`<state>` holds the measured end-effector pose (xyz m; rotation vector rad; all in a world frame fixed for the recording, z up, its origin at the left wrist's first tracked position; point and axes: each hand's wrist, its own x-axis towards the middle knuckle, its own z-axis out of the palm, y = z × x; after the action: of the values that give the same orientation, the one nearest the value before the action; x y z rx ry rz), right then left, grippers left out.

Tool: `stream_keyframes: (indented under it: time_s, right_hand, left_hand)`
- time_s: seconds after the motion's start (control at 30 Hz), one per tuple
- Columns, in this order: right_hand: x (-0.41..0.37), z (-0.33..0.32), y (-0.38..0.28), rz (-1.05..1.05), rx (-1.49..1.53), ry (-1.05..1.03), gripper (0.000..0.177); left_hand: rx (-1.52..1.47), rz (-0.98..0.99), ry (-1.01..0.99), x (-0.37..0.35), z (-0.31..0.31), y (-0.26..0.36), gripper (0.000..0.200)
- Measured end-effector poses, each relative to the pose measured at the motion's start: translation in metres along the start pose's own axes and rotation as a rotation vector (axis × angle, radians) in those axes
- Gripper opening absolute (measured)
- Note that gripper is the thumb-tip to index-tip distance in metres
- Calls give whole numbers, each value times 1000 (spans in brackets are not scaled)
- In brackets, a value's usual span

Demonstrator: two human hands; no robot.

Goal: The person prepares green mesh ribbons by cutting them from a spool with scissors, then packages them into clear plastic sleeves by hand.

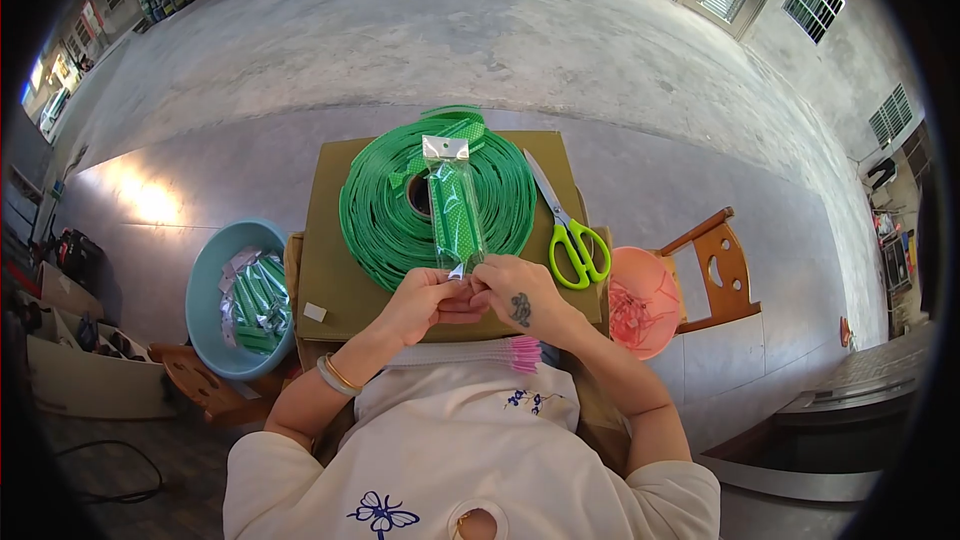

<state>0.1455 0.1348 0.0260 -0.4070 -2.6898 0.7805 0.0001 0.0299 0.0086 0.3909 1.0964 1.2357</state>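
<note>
Both my hands meet at the lower end of a clear plastic packet (452, 205) with green dotted ribbon inside and a silvery hang tab at its top. My left hand (432, 298) pinches the packet's bottom edge from the left. Close against it, my right hand (515, 292) pinches the same edge from the right. Beneath the packet lies a large coil of green ribbon (375, 215) around a dark core. Green-handled scissors (578, 250) rest to the right of the coil, blades pointing away from me.
The coil and scissors lie on a brown cardboard box (335, 175). A blue basin (205, 305) of green packets stands left; a pink basin (640, 280) with pink strips stands right by a wooden chair (725, 275). Pink-tipped clear strips (525, 353) lie across my lap.
</note>
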Motion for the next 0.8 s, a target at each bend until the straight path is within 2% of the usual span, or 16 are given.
stream_keyframes:
  time_s: [0.07, 0.17, 0.23, 0.3, 0.33, 0.37, 0.43, 0.5, 0.57, 0.6, 0.67, 0.73, 0.8]
  right_hand:
    - [-1, 2, 0, -42, -11, 53, 10]
    - [-5, -16, -4, -124, 302, 45, 9]
    - [-12, -52, 3, 53, 444, 70, 9]
    - [-22, -86, 39, 338, 695, 393, 5]
    - [-29, -94, 78, 327, 676, 609, 4]
    - [-39, -103, 109, 453, 581, 753, 9]
    - [-72, -99, 179, 647, 538, 857, 14]
    - [-114, -70, 248, 834, 449, 858, 20]
    - [-154, -29, 298, 988, 398, 766, 19]
    - [-173, -6, 323, 1047, 256, 695, 18]
    - [-200, 33, 349, 1050, -72, 573, 15]
    - [-214, 64, 362, 920, -431, 477, 12]
    - [-222, 88, 370, 885, -472, 443, 6]
  left_hand:
    - [-24, -10, 5, 0, 0, 2, 19]
    - [-36, 22, 53, 1, 0, -1, 22]
    - [-55, 0, 34, -1, 0, 2, 24]
    - [-42, -29, 12, -4, -2, 4, 25]
    - [-17, -44, -3, -6, -2, 5, 26]
    - [10, -58, -18, -7, -3, 6, 28]
    - [43, -68, -19, -9, -4, 8, 29]
    - [77, -82, -16, -11, -4, 11, 30]
    - [113, -106, -8, -13, -5, 15, 31]
    - [134, -112, -10, -15, -5, 16, 31]
    - [168, -126, -10, -18, -6, 19, 32]
    - [206, -143, -9, -21, -7, 20, 32]
    - [231, -154, -13, -23, -7, 22, 32]
